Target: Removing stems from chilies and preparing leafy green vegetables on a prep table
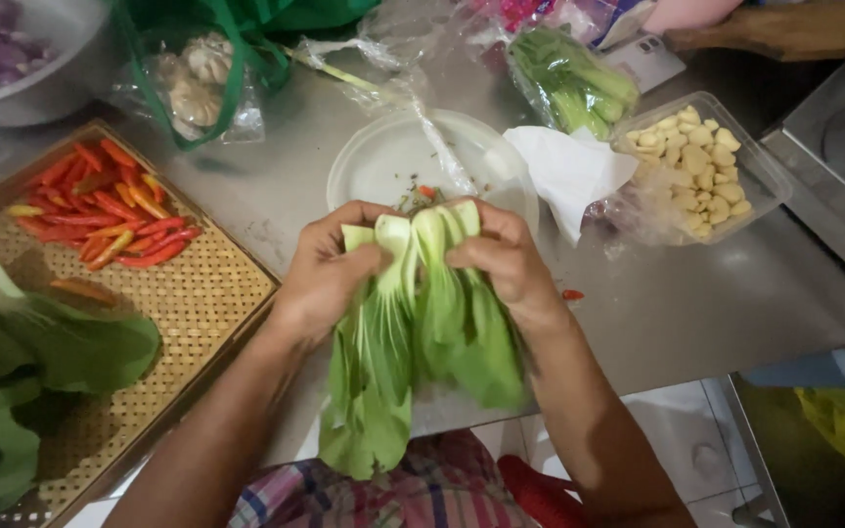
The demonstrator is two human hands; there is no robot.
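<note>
Both hands gripping one bok choy (422, 323) over steel counter (716, 303): left hand (323, 279) & right hand (503, 262) pinching stalk ends, pulling apart. Looks early: bunch mostly whole; loose leaves lying on woven tray (198, 303) beside chillies (110, 205).

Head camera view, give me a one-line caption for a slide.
Both hands, left hand and right hand, grip a bok choy bunch over a steel table.

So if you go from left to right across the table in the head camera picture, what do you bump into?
Woven tray with red chillies → left hand → bok choy → right hand → white paper → clear tub of peeled garlic.
</note>
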